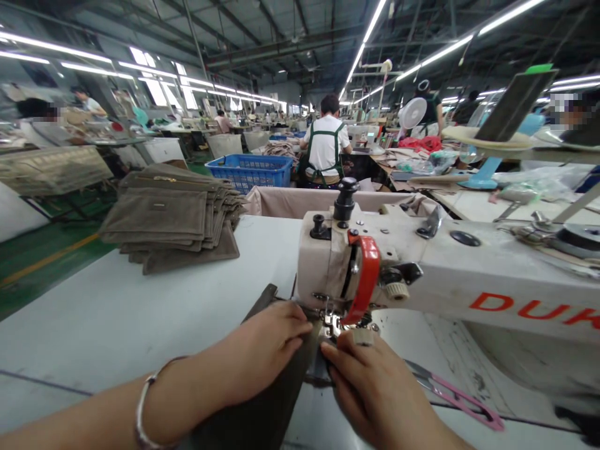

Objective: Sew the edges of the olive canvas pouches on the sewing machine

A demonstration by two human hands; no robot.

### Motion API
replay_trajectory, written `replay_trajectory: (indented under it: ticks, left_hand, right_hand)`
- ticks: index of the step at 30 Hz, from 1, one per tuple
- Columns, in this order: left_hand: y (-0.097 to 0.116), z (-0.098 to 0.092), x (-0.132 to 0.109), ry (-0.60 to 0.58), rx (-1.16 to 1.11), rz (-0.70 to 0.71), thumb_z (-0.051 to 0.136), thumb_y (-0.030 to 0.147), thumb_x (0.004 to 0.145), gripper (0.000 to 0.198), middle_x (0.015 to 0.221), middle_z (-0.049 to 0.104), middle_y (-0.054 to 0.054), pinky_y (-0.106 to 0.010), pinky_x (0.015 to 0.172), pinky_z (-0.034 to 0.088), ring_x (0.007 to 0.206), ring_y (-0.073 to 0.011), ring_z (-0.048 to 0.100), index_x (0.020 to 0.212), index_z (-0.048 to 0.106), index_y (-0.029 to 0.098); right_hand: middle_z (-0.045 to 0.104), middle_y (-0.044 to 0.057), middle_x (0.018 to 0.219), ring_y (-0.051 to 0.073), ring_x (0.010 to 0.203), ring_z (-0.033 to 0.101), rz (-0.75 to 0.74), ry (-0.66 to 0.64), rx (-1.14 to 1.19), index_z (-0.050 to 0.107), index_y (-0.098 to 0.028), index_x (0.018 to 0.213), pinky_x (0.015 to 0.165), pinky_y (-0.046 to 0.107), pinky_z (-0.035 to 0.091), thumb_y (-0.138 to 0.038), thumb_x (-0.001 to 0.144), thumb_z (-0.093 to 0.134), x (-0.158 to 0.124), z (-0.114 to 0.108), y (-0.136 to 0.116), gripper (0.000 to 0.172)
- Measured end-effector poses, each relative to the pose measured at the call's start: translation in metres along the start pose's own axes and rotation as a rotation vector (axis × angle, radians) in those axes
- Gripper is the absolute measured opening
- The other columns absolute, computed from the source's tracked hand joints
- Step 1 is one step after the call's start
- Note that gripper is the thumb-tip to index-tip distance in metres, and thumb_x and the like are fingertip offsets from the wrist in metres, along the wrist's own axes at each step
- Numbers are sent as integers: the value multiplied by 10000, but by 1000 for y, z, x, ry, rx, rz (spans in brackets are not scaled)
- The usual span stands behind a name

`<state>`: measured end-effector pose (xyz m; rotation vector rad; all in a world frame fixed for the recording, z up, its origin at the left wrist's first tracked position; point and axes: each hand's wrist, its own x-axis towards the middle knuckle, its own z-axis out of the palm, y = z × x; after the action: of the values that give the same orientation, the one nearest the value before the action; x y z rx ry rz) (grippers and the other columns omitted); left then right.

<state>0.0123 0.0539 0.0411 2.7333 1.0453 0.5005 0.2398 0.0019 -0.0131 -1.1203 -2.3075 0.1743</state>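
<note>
A dark olive fabric piece [262, 406] lies on the sewing table and runs up to the presser foot [332, 325] of a white sewing machine [323, 262]. My left hand [267, 340], with a bracelet at the wrist, rests on the fabric left of the foot, its thumb and fingers pinched together at the fabric's edge. Just in front of the foot, my right hand [375, 375] has its fingers curled and presses the fabric's near right edge; a band sits on one finger. The fabric under the foot is partly hidden by the hands.
Pink-handled thread snips [464, 400] lie right of my right hand. A stack of sewn olive pouches [169, 212] stands at the table's back left. Behind are a blue basket [253, 172] and a fabric-lined bin [281, 203]. A person [328, 140] sits farther ahead.
</note>
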Motion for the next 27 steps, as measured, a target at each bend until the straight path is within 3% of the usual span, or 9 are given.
replay_trajectory:
  ticks: [2,5,9,13,17,20,23,25,27]
  left_hand:
    - [-16,-9,-19,47,65,-232,598,264,887,230,1110,595,-93,-431,948,470,1061,-267,558,1086,634,156]
    - [-32,-12,-50,40,21,-547,671,431,806,305,970,591,-85,-491,865,480,972,-312,562,891,586,151]
    - [-19,-2,-68,28,-690,-812,654,426,790,321,874,635,-38,-406,755,534,830,-260,648,932,488,190]
    - [16,4,-76,45,-1455,-861,694,444,759,479,901,685,-59,-356,743,559,731,-215,688,1107,495,181]
    - [27,-1,-107,-228,-1403,-853,511,580,894,463,758,677,-47,-252,467,501,503,-158,607,1170,545,210]
    - [24,-7,-131,-54,-735,-719,433,595,940,489,840,698,-76,-318,519,563,631,-223,666,1224,543,212]
    - [33,-5,-133,212,36,-285,652,494,855,553,1194,649,-135,-431,817,587,1031,-320,647,1309,520,206]
    - [49,2,-124,163,209,82,628,406,895,442,1266,622,-113,-414,922,551,1131,-310,599,1285,563,208]
    - [65,12,-113,62,137,253,471,289,990,250,1127,686,-69,-340,882,561,1001,-241,645,1163,629,203]
  right_hand:
    - [638,107,999,274,898,573,-1,1,-24,655,-174,1150,780,482,532,-129,912,505,0,-1,-3,285]
    - [623,85,951,269,863,569,70,-75,-14,655,-198,1150,760,470,526,-157,891,575,3,-4,-14,274]
    - [604,72,994,232,915,589,357,-61,379,629,-216,1091,825,413,511,-149,888,546,7,-3,-39,229]
    - [602,28,931,125,622,566,701,157,1180,453,-218,1143,567,260,495,-310,880,556,6,8,-60,297]
    - [460,-102,637,57,388,346,840,123,1516,428,-233,992,364,166,258,-454,825,661,-11,24,-76,362]
    - [454,-97,596,54,417,331,828,137,1472,428,-225,856,406,169,225,-534,799,687,-33,41,-90,408]
    - [493,-74,607,58,464,363,818,197,1456,406,-223,796,445,168,219,-567,774,702,-56,56,-104,455]
    - [537,-57,622,79,495,458,816,175,1471,398,-229,806,467,170,283,-554,791,678,-70,60,-110,430]
    - [566,-44,628,111,532,534,801,109,1355,416,-235,827,488,187,348,-476,828,638,-84,55,-110,327]
